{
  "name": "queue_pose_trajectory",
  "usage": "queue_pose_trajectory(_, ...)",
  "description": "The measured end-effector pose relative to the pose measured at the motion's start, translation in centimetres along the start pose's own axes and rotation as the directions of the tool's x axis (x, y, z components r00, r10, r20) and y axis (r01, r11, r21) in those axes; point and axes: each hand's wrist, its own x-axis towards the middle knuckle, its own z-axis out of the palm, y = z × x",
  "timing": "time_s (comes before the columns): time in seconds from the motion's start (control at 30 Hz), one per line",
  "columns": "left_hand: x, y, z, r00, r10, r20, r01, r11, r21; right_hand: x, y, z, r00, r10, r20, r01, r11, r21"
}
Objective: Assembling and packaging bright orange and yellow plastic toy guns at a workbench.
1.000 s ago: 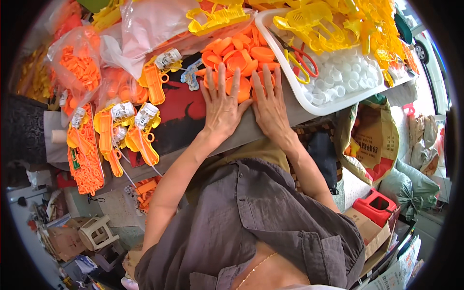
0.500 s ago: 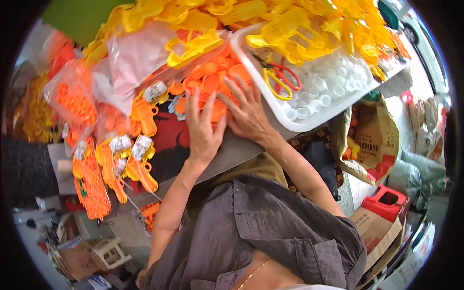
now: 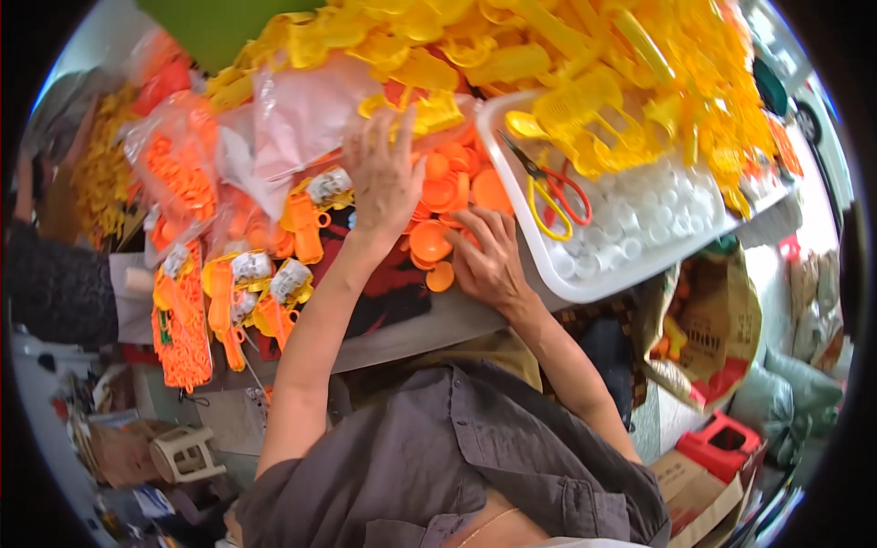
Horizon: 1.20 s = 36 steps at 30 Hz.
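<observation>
The left hand (image 3: 382,173) spreads wide, apparently empty, by the far left edge of the heaped orange caps (image 3: 438,192). The right hand (image 3: 491,260), fingers half curled, touches the heap's near right side; I cannot tell whether it grips one. The caps lie before the person, probably for easy reach. Right, a white tray (image 3: 585,291) likely keeps small cups (image 3: 630,219) together; scissors (image 3: 533,196) lie inside.

Table (image 3: 402,333) before you: disc pile (image 3: 440,194) mid-front, your left hand (image 3: 379,173) on its left, right hand (image 3: 487,260) at its right near edge; tray (image 3: 589,288) right of pile, scissors (image 3: 539,172) and small cups (image 3: 632,219) in it; filled bag (image 3: 187,110) far left; open sack (image 3: 722,310) to your right, nearer than tray; stool (image 3: 187,454) lower left
</observation>
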Motion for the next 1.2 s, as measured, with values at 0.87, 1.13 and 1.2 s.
queue_pose_trajectory(0.87, 25.2, -15.5, -1.3, 0.895, 0.231, -0.381, -0.239, 0.971, 0.027, -0.5, -0.7, 0.9, 0.931, -0.007, 0.364, 0.018, 0.999, -0.029)
queue_pose_trajectory(1.13, 11.2, -19.6, 2.6, 0.984, 0.178, -0.024, -0.157, 0.916, 0.368, -0.1, 0.7, 1.2, 0.950, 0.010, 0.311, -0.017, 1.000, 0.018)
queue_pose_trajectory(1.2, 10.4, -22.9, 2.2, 0.936, 0.351, 0.041, -0.348, 0.896, 0.276, 0.7, 0.3, 1.0, 0.949, -0.011, 0.316, -0.012, 0.997, 0.072)
